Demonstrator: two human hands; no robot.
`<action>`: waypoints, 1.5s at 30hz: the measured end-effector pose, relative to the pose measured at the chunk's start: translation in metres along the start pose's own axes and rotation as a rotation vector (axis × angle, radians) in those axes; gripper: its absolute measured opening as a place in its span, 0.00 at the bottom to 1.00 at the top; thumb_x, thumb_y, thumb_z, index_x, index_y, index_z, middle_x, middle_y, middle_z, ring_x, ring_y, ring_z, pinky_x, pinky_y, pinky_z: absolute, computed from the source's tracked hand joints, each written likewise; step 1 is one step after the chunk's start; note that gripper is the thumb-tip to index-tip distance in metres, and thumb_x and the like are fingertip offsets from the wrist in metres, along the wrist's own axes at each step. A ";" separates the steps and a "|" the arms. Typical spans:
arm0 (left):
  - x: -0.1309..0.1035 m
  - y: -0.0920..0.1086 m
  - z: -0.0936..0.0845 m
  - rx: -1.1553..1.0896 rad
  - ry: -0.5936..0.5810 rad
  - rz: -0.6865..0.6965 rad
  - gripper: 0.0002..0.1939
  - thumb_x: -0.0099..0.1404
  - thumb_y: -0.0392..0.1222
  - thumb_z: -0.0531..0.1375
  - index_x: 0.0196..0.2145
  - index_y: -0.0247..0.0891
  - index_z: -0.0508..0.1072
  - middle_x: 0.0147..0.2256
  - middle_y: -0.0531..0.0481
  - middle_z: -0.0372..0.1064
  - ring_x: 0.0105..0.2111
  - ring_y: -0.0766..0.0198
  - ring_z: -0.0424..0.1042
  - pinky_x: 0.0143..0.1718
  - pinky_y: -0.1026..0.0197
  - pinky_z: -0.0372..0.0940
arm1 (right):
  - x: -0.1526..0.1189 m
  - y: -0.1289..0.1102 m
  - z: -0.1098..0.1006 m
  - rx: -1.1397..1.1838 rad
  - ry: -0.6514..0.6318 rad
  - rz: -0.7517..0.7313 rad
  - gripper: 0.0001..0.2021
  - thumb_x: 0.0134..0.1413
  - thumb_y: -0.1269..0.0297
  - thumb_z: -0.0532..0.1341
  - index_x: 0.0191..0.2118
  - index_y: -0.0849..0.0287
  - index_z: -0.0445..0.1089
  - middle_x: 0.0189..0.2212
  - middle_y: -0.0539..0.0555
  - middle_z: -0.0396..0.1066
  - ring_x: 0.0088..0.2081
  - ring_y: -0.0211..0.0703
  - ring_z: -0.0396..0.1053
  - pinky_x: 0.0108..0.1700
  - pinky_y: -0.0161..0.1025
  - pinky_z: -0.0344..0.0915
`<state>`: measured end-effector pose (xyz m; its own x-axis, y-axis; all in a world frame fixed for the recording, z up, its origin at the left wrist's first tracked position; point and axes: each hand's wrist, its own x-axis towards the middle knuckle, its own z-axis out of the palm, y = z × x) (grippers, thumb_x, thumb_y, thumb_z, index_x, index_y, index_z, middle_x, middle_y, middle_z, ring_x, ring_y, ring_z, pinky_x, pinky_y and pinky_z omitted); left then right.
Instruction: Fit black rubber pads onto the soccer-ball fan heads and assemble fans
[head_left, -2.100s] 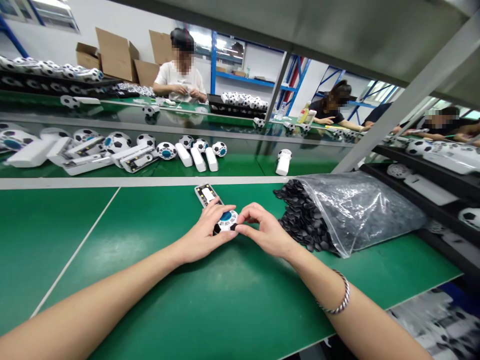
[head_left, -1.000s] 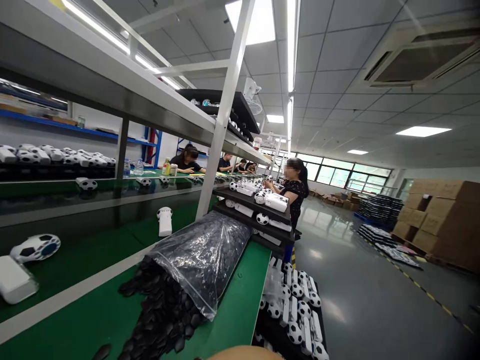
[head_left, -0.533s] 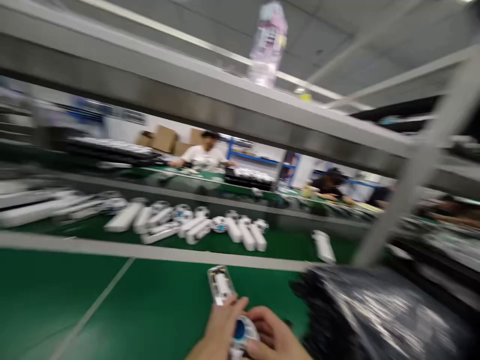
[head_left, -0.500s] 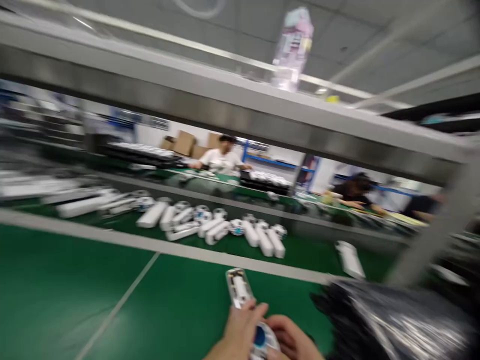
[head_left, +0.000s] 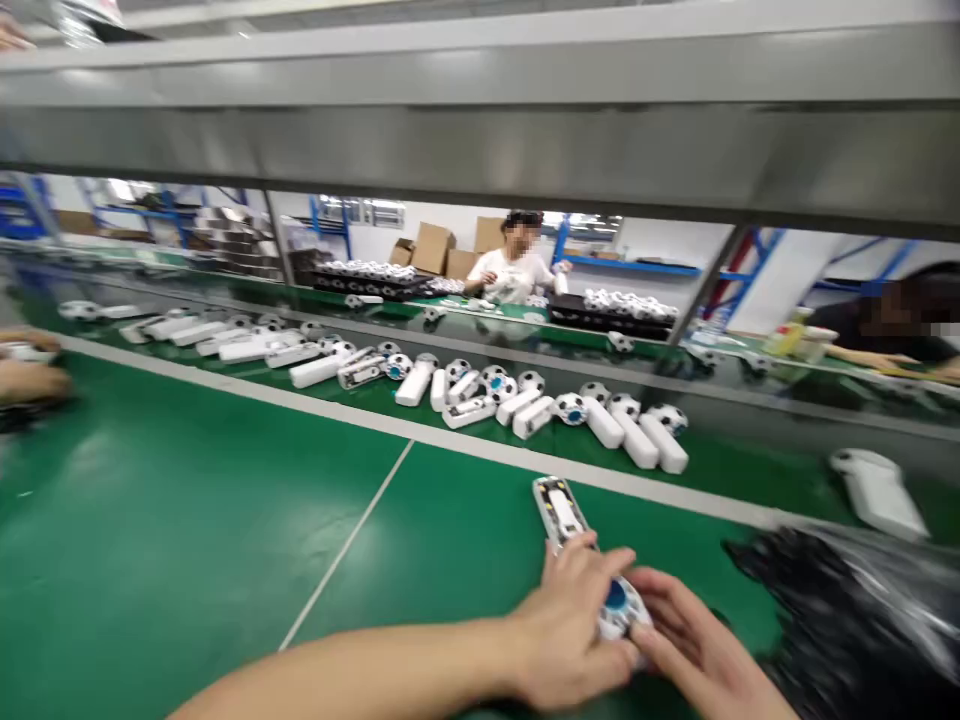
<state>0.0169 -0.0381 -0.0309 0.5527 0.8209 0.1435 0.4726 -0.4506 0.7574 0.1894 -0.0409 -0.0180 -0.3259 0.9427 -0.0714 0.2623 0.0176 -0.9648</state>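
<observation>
A white device housing point(head_left: 561, 512) with a long handle and a round, black-and-white head lies on the green table in front of me. Its handle is uncovered, showing a white block and small metallic parts inside. A dark blue disc point(head_left: 616, 595) sits in the middle of the round head. My left hand point(head_left: 574, 625) lies across the housing where handle and head meet, fingers closed over it. At the head's right edge, my right hand point(head_left: 686, 630) holds the rim between thumb and curled fingers. Both hands partly cover the housing.
Similar white housings point(head_left: 540, 415) with football-patterned heads line the dark green strip beyond the table's pale edge. A black plastic bag point(head_left: 832, 600) lies right. Co-workers sit across, including a person in white point(head_left: 514, 265); another person's hand point(head_left: 34, 370) shows at far left.
My view has levelled and turned right and down, so the row of housings shows more fully. Both hands keep their hold on the same device housing.
</observation>
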 end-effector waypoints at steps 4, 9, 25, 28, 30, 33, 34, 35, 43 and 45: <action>-0.012 0.006 -0.008 -0.005 -0.020 0.013 0.35 0.60 0.46 0.51 0.61 0.34 0.40 0.61 0.38 0.36 0.62 0.52 0.32 0.59 0.42 0.34 | -0.012 -0.008 0.008 -0.075 0.029 -0.194 0.15 0.53 0.60 0.57 0.46 0.54 0.66 0.48 0.57 0.65 0.50 0.46 0.64 0.51 0.43 0.62; -0.011 -0.009 0.000 0.060 0.031 0.028 0.42 0.56 0.39 0.56 0.61 0.40 0.34 0.62 0.41 0.32 0.62 0.52 0.33 0.60 0.42 0.36 | -0.017 -0.008 0.009 -0.408 0.163 -0.475 0.10 0.51 0.68 0.59 0.40 0.51 0.71 0.44 0.55 0.64 0.49 0.44 0.62 0.51 0.42 0.60; -0.006 -0.007 -0.008 0.029 0.034 0.111 0.43 0.56 0.40 0.58 0.61 0.38 0.35 0.60 0.38 0.41 0.60 0.49 0.43 0.59 0.45 0.44 | -0.007 -0.003 0.005 -0.068 0.126 -0.227 0.15 0.46 0.65 0.63 0.41 0.58 0.63 0.41 0.54 0.63 0.44 0.41 0.63 0.39 0.36 0.65; -0.007 -0.006 -0.012 0.010 0.000 0.085 0.44 0.55 0.41 0.59 0.61 0.38 0.35 0.60 0.39 0.41 0.59 0.49 0.44 0.58 0.45 0.45 | -0.004 -0.004 0.004 0.122 -0.020 -0.091 0.19 0.46 0.65 0.63 0.44 0.59 0.59 0.45 0.56 0.64 0.47 0.40 0.64 0.46 0.38 0.64; -0.008 -0.006 -0.015 0.001 -0.033 0.079 0.43 0.56 0.45 0.58 0.61 0.38 0.35 0.61 0.39 0.39 0.60 0.49 0.42 0.58 0.44 0.44 | -0.003 -0.006 0.003 0.193 -0.087 -0.039 0.19 0.46 0.65 0.63 0.45 0.59 0.59 0.46 0.57 0.65 0.46 0.39 0.65 0.49 0.40 0.63; -0.007 -0.007 -0.016 -0.002 -0.061 0.086 0.42 0.58 0.48 0.57 0.61 0.39 0.35 0.62 0.41 0.35 0.60 0.48 0.39 0.59 0.44 0.43 | -0.003 -0.007 0.001 0.185 -0.121 -0.051 0.19 0.48 0.65 0.62 0.47 0.58 0.58 0.46 0.57 0.65 0.47 0.40 0.66 0.49 0.43 0.63; -0.006 -0.007 -0.016 0.004 -0.055 0.088 0.42 0.58 0.47 0.57 0.61 0.39 0.35 0.62 0.41 0.35 0.60 0.48 0.39 0.59 0.44 0.43 | -0.004 -0.008 0.000 0.131 -0.104 -0.094 0.20 0.48 0.65 0.61 0.48 0.57 0.58 0.48 0.57 0.64 0.48 0.41 0.65 0.49 0.43 0.64; -0.006 -0.007 -0.015 0.011 -0.044 0.091 0.43 0.57 0.47 0.58 0.61 0.39 0.35 0.62 0.41 0.36 0.60 0.48 0.39 0.59 0.44 0.43 | -0.004 -0.008 -0.001 0.046 -0.071 -0.154 0.21 0.49 0.65 0.61 0.50 0.56 0.58 0.49 0.56 0.63 0.50 0.42 0.63 0.49 0.43 0.64; -0.003 -0.007 -0.011 0.018 0.013 0.113 0.44 0.56 0.46 0.59 0.61 0.40 0.36 0.61 0.40 0.39 0.59 0.50 0.45 0.58 0.45 0.46 | -0.015 -0.014 0.005 -0.508 0.119 -0.542 0.08 0.53 0.69 0.58 0.39 0.52 0.69 0.44 0.53 0.64 0.49 0.42 0.61 0.52 0.44 0.59; -0.003 -0.007 -0.012 0.002 0.006 0.102 0.43 0.57 0.46 0.59 0.61 0.39 0.36 0.60 0.39 0.41 0.59 0.50 0.47 0.58 0.46 0.47 | -0.017 -0.013 0.007 -0.504 0.128 -0.556 0.05 0.52 0.70 0.59 0.36 0.54 0.70 0.41 0.53 0.65 0.47 0.41 0.63 0.50 0.43 0.60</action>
<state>0.0036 -0.0336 -0.0294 0.5939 0.7730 0.2232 0.4159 -0.5324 0.7373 0.1848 -0.0592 -0.0060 -0.4312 0.7816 0.4508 0.4835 0.6220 -0.6159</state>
